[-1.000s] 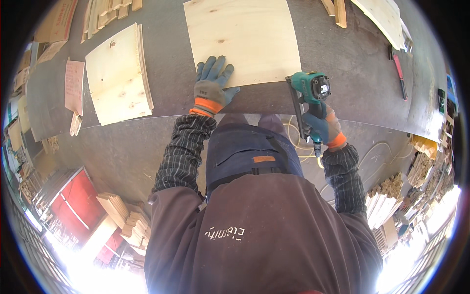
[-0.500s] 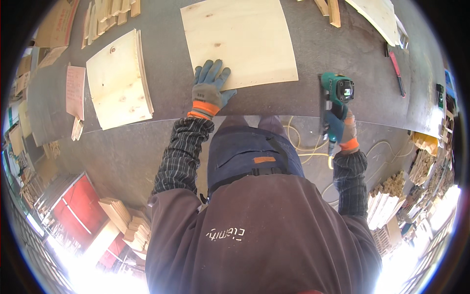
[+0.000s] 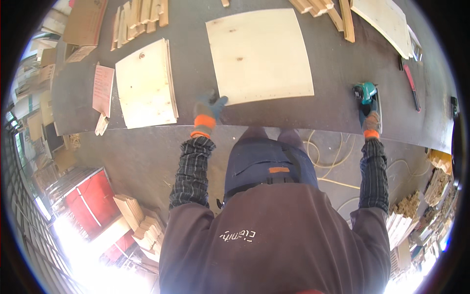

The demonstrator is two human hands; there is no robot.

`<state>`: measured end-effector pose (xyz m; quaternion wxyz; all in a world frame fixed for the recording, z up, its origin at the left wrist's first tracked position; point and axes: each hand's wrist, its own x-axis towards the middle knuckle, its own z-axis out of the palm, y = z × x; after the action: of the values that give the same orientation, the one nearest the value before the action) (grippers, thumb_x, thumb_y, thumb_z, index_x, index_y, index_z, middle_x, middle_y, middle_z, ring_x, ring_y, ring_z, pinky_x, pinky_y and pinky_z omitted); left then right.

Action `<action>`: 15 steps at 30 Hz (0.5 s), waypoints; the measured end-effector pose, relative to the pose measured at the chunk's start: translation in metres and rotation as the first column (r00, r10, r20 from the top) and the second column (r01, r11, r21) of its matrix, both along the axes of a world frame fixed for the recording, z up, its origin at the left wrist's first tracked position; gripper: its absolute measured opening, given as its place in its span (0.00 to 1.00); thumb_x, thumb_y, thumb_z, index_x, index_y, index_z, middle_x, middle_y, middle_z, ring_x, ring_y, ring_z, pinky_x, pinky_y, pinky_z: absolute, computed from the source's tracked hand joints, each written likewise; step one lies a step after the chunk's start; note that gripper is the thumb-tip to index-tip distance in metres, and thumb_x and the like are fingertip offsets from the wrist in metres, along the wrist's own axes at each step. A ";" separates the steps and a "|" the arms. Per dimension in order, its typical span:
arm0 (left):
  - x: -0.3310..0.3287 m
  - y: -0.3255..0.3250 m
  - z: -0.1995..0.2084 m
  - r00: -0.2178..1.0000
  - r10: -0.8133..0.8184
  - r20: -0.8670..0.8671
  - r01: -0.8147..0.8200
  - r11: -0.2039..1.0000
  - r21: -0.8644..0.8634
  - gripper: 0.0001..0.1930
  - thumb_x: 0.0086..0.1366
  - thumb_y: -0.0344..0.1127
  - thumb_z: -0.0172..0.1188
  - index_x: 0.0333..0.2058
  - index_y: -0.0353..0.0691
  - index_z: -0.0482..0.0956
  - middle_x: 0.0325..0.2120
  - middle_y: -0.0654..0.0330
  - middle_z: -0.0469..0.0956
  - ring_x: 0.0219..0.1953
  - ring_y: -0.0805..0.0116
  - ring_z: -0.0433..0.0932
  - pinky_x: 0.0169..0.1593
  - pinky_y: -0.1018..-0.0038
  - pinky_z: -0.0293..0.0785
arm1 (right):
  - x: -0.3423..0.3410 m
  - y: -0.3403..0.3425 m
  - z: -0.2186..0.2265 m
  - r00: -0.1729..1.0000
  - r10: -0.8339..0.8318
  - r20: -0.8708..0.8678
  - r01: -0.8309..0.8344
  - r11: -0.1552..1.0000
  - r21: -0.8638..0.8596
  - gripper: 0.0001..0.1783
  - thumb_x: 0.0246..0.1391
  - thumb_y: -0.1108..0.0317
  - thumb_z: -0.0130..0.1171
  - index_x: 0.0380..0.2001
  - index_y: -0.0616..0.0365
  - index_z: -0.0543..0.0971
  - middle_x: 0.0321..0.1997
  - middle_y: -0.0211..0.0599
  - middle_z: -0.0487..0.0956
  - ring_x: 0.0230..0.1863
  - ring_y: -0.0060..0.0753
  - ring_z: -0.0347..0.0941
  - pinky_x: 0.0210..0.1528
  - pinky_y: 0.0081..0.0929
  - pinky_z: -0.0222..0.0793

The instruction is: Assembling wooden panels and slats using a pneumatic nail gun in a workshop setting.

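A square, pale plywood sheet (image 3: pixel 262 56) with a few knots lies flat on the dark table (image 3: pixel 333 105). My left hand (image 3: pixel 205 111), in a grey-blue glove with an orange cuff, hovers at the sheet's near left corner. Its fingers are blurred, but the thumb stands apart and nothing is held. At the table's front edge on the right, my gloved right hand (image 3: pixel 370 121) is wrapped round the handle of a green nail gun (image 3: pixel 364 93). The gun is tilted, and its nose is hard to make out.
Left of the sheet lie stacked plywood pieces (image 3: pixel 146 85), a pinkish board (image 3: pixel 103 90), wood strips (image 3: pixel 139 17) and a cardboard box (image 3: pixel 84 22). At right are more strips (image 3: pixel 346 22) and a red-handled tool (image 3: pixel 411 83). A yellow hose (image 3: pixel 338 183) loops across the floor.
My left hand has drawn back from the sheet, where it lay flat with spread fingers. The nail gun has turned in my right hand and moved slightly right. The whole view has shifted.
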<state>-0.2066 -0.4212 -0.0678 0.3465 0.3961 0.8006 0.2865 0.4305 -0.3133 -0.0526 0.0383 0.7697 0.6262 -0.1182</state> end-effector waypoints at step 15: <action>0.005 0.024 0.030 0.876 0.161 0.454 -0.078 0.978 -0.195 0.16 0.67 0.32 0.69 0.51 0.29 0.83 0.39 0.59 0.85 0.38 0.68 0.82 0.42 0.74 0.79 | -0.223 -0.008 -0.001 0.669 -0.014 -0.743 -0.081 0.993 -0.091 0.34 0.57 0.63 0.70 0.65 0.62 0.75 0.54 0.46 0.84 0.52 0.35 0.81 0.55 0.35 0.78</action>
<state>-0.2011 -0.3970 -0.0373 0.5434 0.2340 0.7380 0.3247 0.2079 -0.3209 -0.0532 -0.1727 0.6397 0.5938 -0.4565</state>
